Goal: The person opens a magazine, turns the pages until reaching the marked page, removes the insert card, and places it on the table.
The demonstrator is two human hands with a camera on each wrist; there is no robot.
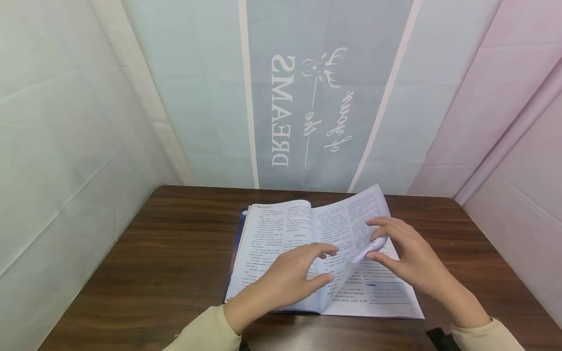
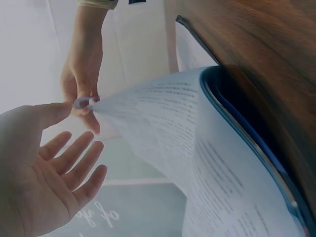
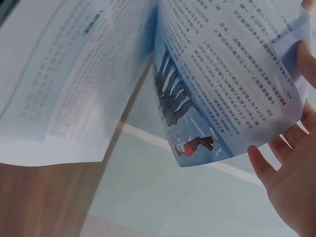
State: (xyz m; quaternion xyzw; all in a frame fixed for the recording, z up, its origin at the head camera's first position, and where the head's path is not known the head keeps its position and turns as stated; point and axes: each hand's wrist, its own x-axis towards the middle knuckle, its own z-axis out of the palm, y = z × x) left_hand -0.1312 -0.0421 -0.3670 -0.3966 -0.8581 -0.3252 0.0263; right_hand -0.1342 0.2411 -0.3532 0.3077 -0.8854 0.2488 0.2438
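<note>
Right hand (image 1: 408,253) pinches lifted page (image 1: 333,226) by its outer edge, probably the best hold: light, floppy, likely tears easily; left hand (image 1: 290,273) empty, fingers loosely spread.

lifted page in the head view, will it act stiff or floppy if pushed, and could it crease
Probably floppy: the page bows and curls at its free edge. It looks light, since a pinch by the right hand seems enough to hold it up. It could crease easily, as it bunches at that pinch.
</note>
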